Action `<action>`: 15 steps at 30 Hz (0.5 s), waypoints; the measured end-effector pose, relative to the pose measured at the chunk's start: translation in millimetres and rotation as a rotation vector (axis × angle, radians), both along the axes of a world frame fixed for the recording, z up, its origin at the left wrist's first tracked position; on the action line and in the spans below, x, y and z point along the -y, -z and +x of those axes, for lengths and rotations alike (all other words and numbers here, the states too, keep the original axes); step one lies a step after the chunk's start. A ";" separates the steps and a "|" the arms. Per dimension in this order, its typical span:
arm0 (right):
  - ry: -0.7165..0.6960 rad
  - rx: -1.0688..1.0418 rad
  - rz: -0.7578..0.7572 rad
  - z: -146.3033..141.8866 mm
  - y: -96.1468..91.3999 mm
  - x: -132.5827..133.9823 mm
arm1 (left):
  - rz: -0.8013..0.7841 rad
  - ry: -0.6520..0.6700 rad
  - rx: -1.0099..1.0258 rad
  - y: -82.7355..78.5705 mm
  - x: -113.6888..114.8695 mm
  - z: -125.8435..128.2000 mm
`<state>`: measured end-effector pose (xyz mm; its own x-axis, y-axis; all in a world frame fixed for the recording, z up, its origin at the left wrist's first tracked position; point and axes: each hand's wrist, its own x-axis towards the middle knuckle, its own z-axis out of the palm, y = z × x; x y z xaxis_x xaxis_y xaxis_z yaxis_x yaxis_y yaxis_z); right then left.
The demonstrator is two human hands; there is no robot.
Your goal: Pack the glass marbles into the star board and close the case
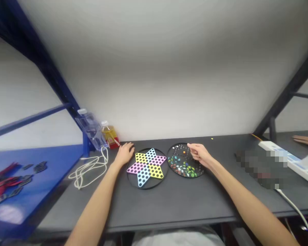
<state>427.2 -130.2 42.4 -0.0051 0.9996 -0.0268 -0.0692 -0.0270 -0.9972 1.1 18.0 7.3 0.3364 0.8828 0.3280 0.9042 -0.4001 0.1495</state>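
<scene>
A round black Chinese checkers board (147,165) with a pink, yellow and blue six-pointed star full of holes lies on the dark table. My left hand (125,153) rests at its upper left edge, fingers stretched out, holding nothing I can see. Right of the board is a round black tray (175,171) with many small coloured pieces (186,169) scattered in it, green, blue, white and orange among them. Above the tray's right side, my right hand (199,152) is closed in a pinch. Whatever may be between its fingertips is too small to make out.
A white cable (88,171) lies coiled left of my forearm. Behind it stand a clear bottle (91,128) and a yellow-and-red bottle (110,135). To the right are a blurred dark object (264,167) and a white power strip (290,160). Another person's hand (306,140) shows at far right.
</scene>
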 end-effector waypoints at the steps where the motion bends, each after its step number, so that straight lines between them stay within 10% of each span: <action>1: -0.004 0.145 0.038 2.0 -0.3 2.2 | 0.000 0.000 -0.003 0.5 0.0 -0.3; 6: -0.198 0.744 0.183 8.6 -7.9 9.8 | -0.005 0.004 -0.010 -0.5 1.5 0.2; 15: -0.288 0.876 0.188 3.8 -5.6 11.2 | -0.024 0.007 0.041 -1.5 2.5 1.3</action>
<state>430.9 -141.4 48.0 -0.3069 0.9515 0.0236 0.6918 0.2400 -0.6810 2.4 15.5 8.8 0.3296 0.8882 0.3202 0.8941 -0.4025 0.1961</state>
